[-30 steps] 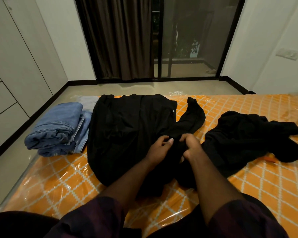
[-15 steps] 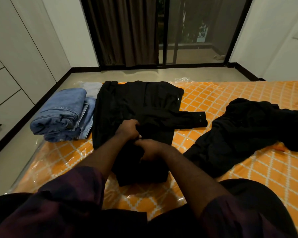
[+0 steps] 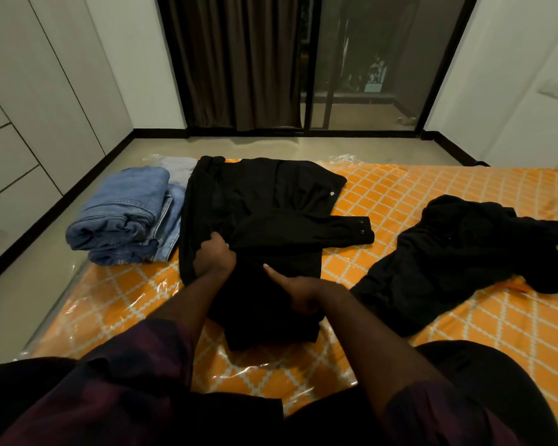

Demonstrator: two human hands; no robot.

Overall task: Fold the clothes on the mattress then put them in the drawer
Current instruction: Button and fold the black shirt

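A black long-sleeved shirt [image 3: 264,201] lies partly folded in the middle of the orange mattress [image 3: 416,194], one cuffed sleeve stretched to the right across it. My left hand [image 3: 215,257] grips the shirt's fabric at its left side. My right hand [image 3: 298,292] holds the fold near the lower edge, thumb extended on top of the cloth. Folded blue jeans [image 3: 126,217] are stacked at the mattress's left edge. A second black garment [image 3: 458,255] lies crumpled on the right.
White cabinet drawers [image 3: 10,194] with a dark handle line the left wall. Bare grey floor runs between the mattress and a dark curtain [image 3: 239,59] beside a glass sliding door. The mattress is wrapped in clear plastic.
The sleeve that stood bunched at the right now lies flat across the shirt. Both hands moved left and nearer to me on the shirt and have drawn apart.
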